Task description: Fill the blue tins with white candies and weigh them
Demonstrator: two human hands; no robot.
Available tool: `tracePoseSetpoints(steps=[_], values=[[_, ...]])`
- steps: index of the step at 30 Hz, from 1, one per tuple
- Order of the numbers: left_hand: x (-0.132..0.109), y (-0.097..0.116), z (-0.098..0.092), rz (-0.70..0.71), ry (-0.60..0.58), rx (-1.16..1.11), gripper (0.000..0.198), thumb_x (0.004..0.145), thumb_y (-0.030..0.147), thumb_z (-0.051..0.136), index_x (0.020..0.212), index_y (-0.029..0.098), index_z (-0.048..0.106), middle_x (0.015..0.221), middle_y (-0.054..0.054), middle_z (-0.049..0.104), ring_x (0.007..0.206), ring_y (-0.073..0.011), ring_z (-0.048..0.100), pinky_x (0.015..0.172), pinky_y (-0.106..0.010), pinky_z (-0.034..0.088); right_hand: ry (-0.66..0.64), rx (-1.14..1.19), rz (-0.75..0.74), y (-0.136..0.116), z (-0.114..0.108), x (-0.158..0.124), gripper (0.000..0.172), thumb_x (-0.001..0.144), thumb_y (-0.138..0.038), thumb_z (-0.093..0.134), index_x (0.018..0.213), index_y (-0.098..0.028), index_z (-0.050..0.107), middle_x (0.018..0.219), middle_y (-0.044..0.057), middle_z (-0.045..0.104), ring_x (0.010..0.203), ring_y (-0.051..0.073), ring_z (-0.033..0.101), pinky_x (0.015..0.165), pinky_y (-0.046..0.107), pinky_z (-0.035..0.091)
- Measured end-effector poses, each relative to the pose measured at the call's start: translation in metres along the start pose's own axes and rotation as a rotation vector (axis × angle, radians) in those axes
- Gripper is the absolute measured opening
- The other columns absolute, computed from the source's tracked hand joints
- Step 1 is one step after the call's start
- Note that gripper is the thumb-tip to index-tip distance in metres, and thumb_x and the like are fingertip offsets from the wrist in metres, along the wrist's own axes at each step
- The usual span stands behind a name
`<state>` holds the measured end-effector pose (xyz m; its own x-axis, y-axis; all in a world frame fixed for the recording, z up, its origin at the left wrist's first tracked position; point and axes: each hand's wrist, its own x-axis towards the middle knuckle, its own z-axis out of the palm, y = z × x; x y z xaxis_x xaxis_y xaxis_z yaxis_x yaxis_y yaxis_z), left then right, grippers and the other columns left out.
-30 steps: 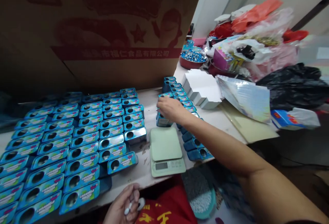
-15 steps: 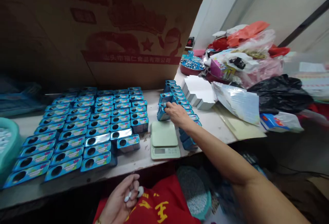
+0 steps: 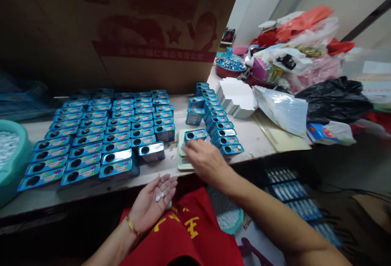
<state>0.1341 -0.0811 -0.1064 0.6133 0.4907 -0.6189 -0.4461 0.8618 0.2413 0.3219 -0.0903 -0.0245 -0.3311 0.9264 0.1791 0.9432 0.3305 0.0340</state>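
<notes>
Head view. Right hand [image 3: 204,162] was stretched forward over the near end of the pale green scale [image 3: 181,157], back uppermost, fingers loosely spread and closed on nothing. Fingertips lay just at the near edge of a blue tin [image 3: 195,135] standing on the scale; contact could not be told. Left hand [image 3: 152,201] was held low by the table edge [image 3: 152,178], palm up and open, a few white pellets [image 3: 160,196] lying loose in it; a gold bracelet [image 3: 132,226] sat on that wrist.

Left of the scale, a large block of like tins [image 3: 100,135] lay in close rows on the table, round holes uppermost. Right of it ran a single line of tins [image 3: 220,127], and two more [image 3: 195,113] stood just behind it. A teal basin [image 3: 15,180] of white pellets sat at the far left. A second basin [image 3: 227,217] sat low, beside the red cloth [image 3: 189,233].

Judged progress: well along if the rowed block is finished work, with one tin on the scale and the right-hand line left. Whether any tin was filled could not be seen.

Behind: a cardboard box [image 3: 137,25], white cartons [image 3: 236,97], heaped bags [image 3: 305,46].
</notes>
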Motion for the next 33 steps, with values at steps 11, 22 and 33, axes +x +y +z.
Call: tracePoseSetpoints(steps=[11,22,33], values=[[0.003,-0.020,-0.002,-0.196,-0.129,-0.056,0.037,0.084,0.037,0.037,0.102,0.011,0.057,0.111,-0.013,0.058,0.115,-0.0249,0.043,0.097,-0.038,0.030,-0.119,0.365,-0.145,-0.078,0.076,-0.060,0.011,0.079,-0.022,0.050,0.088,-0.015,0.050,0.085,0.003,0.052,0.078,0.016,0.046,0.062,0.027,0.040],[0.008,-0.012,0.003,-0.180,-0.178,0.016,0.037,0.084,0.038,0.037,0.103,0.011,0.055,0.113,-0.015,0.056,0.109,-0.0261,0.049,0.092,-0.040,0.035,-0.049,0.492,-0.156,-0.047,0.066,-0.055,0.011,0.082,-0.017,0.044,0.081,-0.017,0.055,0.078,0.004,0.057,0.074,0.015,0.052,0.062,0.025,0.045],[-0.004,0.001,-0.026,-0.031,0.030,0.098,0.024,0.081,0.024,0.047,0.097,0.011,0.058,0.099,-0.013,0.063,0.096,-0.0214,0.057,0.090,-0.037,0.041,0.443,0.544,0.249,0.054,-0.001,-0.010,0.015,0.081,-0.018,0.047,0.088,-0.021,0.060,0.087,0.002,0.061,0.084,0.013,0.057,0.076,0.027,0.046]])
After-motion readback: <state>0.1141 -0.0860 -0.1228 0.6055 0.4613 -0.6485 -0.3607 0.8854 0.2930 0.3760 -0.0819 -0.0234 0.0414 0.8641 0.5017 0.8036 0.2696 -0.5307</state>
